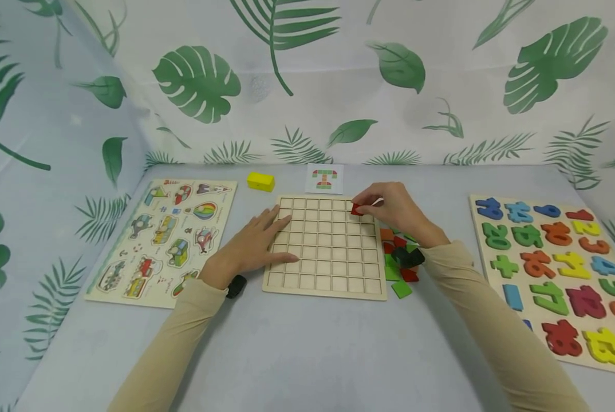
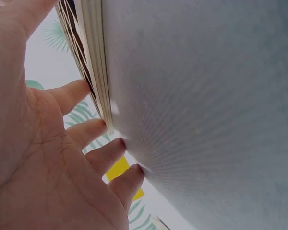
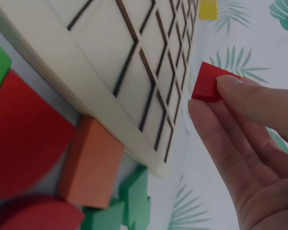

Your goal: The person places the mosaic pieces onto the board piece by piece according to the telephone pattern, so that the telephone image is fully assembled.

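A square wooden grid board (image 1: 307,240) lies in the middle of the table. Over its far right corner, my right hand (image 1: 397,209) pinches a small red tile (image 3: 209,82) between thumb and fingers. In the right wrist view the tile appears held above the board's surface. My left hand (image 1: 256,240) rests on the board's left edge with fingers spread and holds nothing; the left wrist view shows its fingertips (image 2: 116,146) along that edge. Beside the board's right edge lies a loose pile of red, orange and green tiles (image 1: 402,289), partly hidden by the right wrist.
Behind the board is a pattern card (image 1: 324,179) with a red, green and orange figure. A yellow block (image 1: 260,182) stands to its left. A picture puzzle board (image 1: 220,197) lies at the left, a number puzzle board (image 1: 480,229) at the right.
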Demonstrator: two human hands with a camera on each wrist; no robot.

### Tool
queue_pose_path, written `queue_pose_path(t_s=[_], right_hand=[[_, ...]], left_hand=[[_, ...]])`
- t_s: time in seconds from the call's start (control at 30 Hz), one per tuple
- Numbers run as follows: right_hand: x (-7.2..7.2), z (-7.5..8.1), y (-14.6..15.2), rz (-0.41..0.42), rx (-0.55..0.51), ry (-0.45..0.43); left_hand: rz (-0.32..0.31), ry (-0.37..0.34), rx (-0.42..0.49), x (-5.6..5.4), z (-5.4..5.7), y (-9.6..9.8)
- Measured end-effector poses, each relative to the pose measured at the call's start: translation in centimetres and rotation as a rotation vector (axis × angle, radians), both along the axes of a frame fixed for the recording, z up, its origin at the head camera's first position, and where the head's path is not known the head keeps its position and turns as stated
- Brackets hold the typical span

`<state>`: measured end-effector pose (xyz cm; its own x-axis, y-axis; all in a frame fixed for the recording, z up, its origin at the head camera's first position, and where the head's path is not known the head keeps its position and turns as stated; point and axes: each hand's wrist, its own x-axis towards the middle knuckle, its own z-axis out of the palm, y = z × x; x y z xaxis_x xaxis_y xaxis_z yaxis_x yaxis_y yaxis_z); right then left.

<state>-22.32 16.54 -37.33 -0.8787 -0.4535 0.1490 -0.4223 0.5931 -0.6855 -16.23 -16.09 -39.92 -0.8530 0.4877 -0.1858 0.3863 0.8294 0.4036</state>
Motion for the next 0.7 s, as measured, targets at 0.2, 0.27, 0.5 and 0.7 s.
queue_pose_path(t_s=[0.2,0.27,0.5,0.7], right_hand=[[-0.17,-0.71,-0.6,-0.017,0.034,-0.023],[-0.19,-0.87,-0.74,-0.012,0.042,-0.012],[-0.26,-0.96,-0.94,0.008,0.056,-0.013],[-0.34,-1.03,-0.99,-0.008,0.077,-0.045]], left_hand=[[0.002,-0.006,0.001,-0.02,0.02,0.06],[0.004,-0.008,-0.001,-0.04,-0.01,0.05],[0.002,-0.012,0.007,-0.12,-0.1,0.02],[0.005,-0.016,0.006,-0.17,-0.17,-0.02]])
